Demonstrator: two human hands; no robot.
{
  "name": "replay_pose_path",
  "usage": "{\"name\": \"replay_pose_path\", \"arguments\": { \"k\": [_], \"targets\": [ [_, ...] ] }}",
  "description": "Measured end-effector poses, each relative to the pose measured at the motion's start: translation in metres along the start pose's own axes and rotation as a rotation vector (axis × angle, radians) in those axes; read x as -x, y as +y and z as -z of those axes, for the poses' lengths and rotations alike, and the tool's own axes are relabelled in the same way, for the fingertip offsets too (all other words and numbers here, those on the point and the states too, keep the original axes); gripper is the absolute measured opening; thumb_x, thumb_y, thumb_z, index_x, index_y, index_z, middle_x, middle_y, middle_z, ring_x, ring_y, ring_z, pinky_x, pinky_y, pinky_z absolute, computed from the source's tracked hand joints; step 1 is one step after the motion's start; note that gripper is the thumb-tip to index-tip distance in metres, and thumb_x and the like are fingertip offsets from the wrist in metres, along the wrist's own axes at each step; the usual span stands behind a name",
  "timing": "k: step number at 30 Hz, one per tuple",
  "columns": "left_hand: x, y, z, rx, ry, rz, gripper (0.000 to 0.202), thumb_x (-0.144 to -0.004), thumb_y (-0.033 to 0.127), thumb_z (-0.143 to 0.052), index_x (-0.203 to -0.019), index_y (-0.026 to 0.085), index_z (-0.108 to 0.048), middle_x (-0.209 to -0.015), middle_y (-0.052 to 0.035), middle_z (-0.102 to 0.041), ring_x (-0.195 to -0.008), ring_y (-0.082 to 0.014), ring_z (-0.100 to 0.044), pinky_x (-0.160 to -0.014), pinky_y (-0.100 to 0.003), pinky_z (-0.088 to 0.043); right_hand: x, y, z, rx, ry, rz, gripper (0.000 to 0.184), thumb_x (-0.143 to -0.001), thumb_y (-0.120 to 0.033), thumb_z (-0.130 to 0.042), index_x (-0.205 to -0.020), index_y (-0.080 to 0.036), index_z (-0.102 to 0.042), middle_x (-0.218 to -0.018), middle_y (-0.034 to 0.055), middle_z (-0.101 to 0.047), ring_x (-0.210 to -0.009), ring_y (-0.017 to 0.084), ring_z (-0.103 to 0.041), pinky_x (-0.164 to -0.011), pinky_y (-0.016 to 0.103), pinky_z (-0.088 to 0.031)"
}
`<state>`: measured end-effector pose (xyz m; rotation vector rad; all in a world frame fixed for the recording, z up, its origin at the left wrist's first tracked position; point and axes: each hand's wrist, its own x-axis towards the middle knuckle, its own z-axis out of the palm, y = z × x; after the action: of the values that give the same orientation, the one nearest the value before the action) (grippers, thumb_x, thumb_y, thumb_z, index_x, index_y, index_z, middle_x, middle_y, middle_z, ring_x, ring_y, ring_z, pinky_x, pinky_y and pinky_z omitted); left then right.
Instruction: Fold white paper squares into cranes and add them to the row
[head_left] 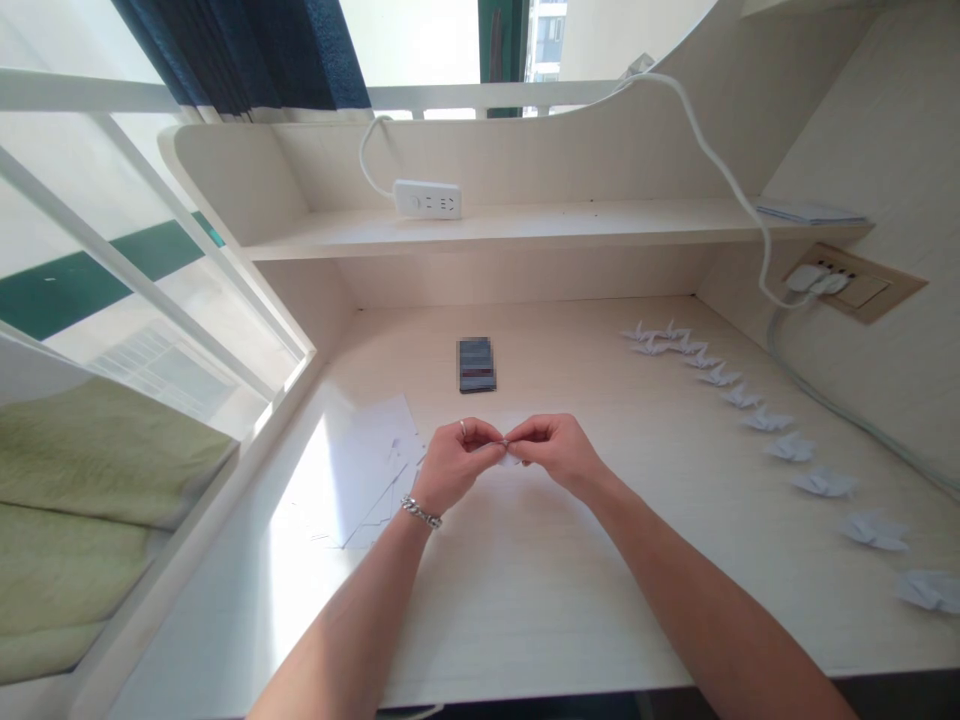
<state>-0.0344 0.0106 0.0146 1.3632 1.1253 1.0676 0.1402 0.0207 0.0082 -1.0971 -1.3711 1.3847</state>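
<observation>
Near the middle of the desk, both my hands pinch one small folded piece of white paper (510, 459). My left hand (459, 462), with a ring and a chain bracelet, grips its left side between thumb and forefinger. From the other side my right hand (559, 448) pinches it, its fingertips meeting those of the left. Most of the paper is hidden behind the fingers, so its exact shape cannot be made out. Along the right side of the desk runs a curved row of several white folded paper cranes (766, 418).
Loose white paper sheets (367, 455) lie left of my hands, partly in bright sun. Beyond my hands is a dark phone (477, 365). A power strip (427, 199) stands on the shelf (525, 222). At right, a white cable (750, 210) hangs to the wall socket (862, 285).
</observation>
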Motion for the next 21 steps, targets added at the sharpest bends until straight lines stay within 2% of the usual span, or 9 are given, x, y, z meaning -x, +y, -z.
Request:
{"name": "replay_pose_path", "arguments": {
  "k": [12, 18, 21],
  "targets": [
    [0.001, 0.011, 0.0, 0.067, 0.005, 0.018, 0.004, -0.066, 0.018, -0.07, -0.069, 0.016, -0.071, -0.066, -0.0019, -0.068, -0.065, -0.0142, -0.062, -0.065, -0.027, -0.051, 0.001, -0.004, 0.0, -0.093, -0.002, 0.014, 0.012, -0.062, -0.021, -0.075, -0.073, -0.018, -0.078, -0.065, 0.0031, -0.071, -0.061, 0.015, -0.062, -0.059, 0.029, -0.052],
    [0.003, 0.008, 0.001, -0.075, 0.008, -0.062, 0.005, -0.07, 0.022, -0.071, -0.073, 0.018, -0.072, -0.073, -0.0033, -0.072, -0.071, -0.0165, -0.066, -0.067, -0.026, -0.052, 0.002, -0.008, 0.003, -0.09, -0.065, -0.037, 0.02, -0.068, -0.034, -0.075, -0.077, -0.016, -0.077, -0.073, 0.006, -0.072, -0.07, 0.018, -0.065, -0.063, 0.03, -0.052],
    [0.003, 0.006, 0.001, -0.131, 0.016, -0.084, 0.006, -0.073, 0.023, -0.07, -0.075, 0.018, -0.073, -0.074, -0.0036, -0.072, -0.071, -0.0168, -0.067, -0.066, -0.026, -0.053, 0.002, -0.008, 0.004, -0.05, -0.054, -0.028, 0.02, -0.07, -0.034, -0.074, -0.077, -0.016, -0.076, -0.071, 0.005, -0.071, -0.068, 0.017, -0.064, -0.062, 0.029, -0.052]
  ]
}}
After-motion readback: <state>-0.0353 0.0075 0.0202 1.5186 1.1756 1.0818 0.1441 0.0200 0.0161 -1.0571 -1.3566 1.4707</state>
